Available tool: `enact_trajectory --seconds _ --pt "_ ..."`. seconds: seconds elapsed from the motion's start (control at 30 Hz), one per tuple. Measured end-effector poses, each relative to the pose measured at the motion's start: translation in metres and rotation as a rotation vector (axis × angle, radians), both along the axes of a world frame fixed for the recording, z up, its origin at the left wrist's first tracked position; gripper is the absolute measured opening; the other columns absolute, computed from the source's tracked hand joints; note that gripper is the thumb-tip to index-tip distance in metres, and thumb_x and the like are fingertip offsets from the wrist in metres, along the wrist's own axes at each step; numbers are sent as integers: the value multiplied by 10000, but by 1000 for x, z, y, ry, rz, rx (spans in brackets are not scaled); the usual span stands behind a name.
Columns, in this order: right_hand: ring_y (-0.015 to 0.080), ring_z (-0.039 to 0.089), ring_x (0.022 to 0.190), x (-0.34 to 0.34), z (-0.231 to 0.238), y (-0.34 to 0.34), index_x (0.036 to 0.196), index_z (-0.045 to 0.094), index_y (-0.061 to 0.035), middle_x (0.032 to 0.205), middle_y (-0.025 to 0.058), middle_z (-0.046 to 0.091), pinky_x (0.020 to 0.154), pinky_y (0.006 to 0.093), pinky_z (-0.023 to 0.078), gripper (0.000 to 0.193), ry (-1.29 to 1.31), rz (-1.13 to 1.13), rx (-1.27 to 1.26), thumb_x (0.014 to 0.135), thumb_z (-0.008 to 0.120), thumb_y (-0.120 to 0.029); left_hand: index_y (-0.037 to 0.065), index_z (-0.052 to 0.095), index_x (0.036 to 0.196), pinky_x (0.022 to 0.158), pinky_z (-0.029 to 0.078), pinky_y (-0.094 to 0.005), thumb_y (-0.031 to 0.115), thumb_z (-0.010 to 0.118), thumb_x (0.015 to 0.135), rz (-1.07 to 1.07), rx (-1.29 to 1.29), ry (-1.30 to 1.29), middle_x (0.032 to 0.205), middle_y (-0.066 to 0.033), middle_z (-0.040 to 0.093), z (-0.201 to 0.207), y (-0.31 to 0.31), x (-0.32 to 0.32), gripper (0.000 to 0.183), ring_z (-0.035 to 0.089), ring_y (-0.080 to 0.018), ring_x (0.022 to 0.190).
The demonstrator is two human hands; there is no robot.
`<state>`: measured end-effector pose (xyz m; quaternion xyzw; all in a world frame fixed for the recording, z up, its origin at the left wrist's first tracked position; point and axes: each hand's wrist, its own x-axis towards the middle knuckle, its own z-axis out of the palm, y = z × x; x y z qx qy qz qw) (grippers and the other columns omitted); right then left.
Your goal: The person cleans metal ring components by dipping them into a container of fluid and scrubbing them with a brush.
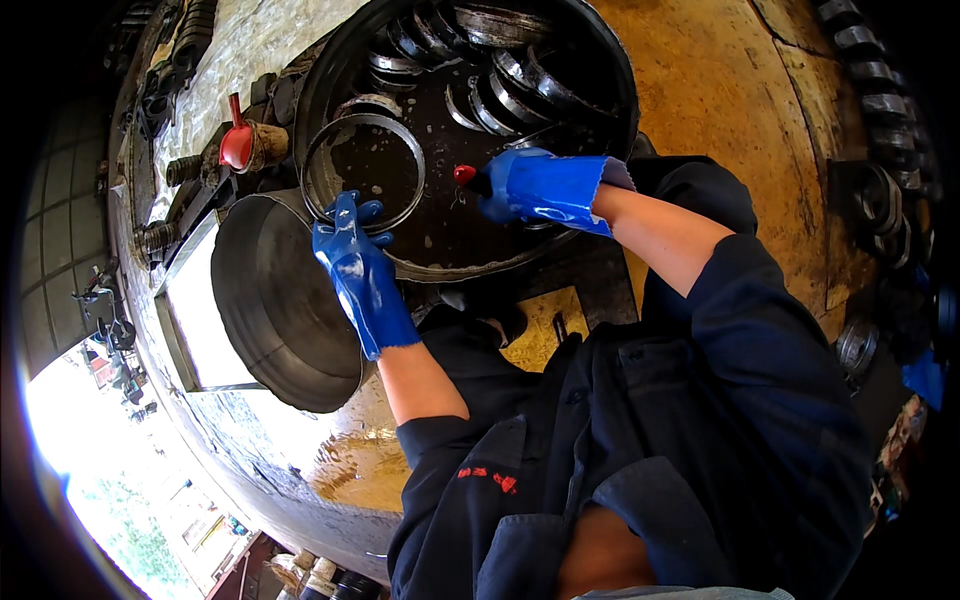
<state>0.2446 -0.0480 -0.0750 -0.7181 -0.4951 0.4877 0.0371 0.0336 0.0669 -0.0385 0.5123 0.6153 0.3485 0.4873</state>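
Note:
My left hand [360,275], in a blue rubber glove, grips the lower edge of a thin metal ring [418,160]. The ring is tilted above the dark liquid in a big round tub [634,85]. My right hand [525,185], gloved the same way, is closed over the middle of the tub. A dark tool with a rounded red end [464,174] sticks out of its left side; the rest is hidden, so I cannot tell its kind. Several curved metal rings [510,95] lie partly sunk in the tub's far side.
Left of the tub stands a dark metal drum [285,305] with its open mouth facing up. Beyond it are a red scoop [237,146] and a brown cup [268,145]. Stacked metal rings [885,105] line the far right. The yellow-brown floor [710,80] is stained.

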Motion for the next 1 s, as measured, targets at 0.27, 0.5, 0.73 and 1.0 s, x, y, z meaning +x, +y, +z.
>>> enact_trajectory --seconds 0.27,0.5,0.73,1.0 --pt "303 750 884 -1 12 0 1144 737 -151 926 152 754 816 418 588 397 15 -6 -11 880 595 -412 25 674 1116 461 494 -263 249 667 981 -1 -15 20 916 -123 741 3 1 -3 262 688 -194 674" --pt "301 750 876 -4 17 2 1104 746 -131 918 150 752 816 419 586 386 -41 -21 -55 883 591 -407 16 669 1110 462 493 -260 247 673 975 -3 -35 29 907 -128 737 4 1 -1 268 682 -192 664" --pt "298 750 870 -3 12 0 1086 750 -120 907 154 752 803 417 582 390 -49 -5 -32 881 589 -411 7 661 1125 464 490 -263 252 686 968 -24 -18 43 909 -132 736 3 -3 -2 292 669 -186 647" --pt "319 720 748 6 -26 -18 962 753 -73 823 181 726 690 439 565 357 119 -43 235 822 683 -395 2 658 1153 448 486 -283 319 688 962 -54 -106 -31 879 -118 731 -23 -16 -19 372 641 -193 582"
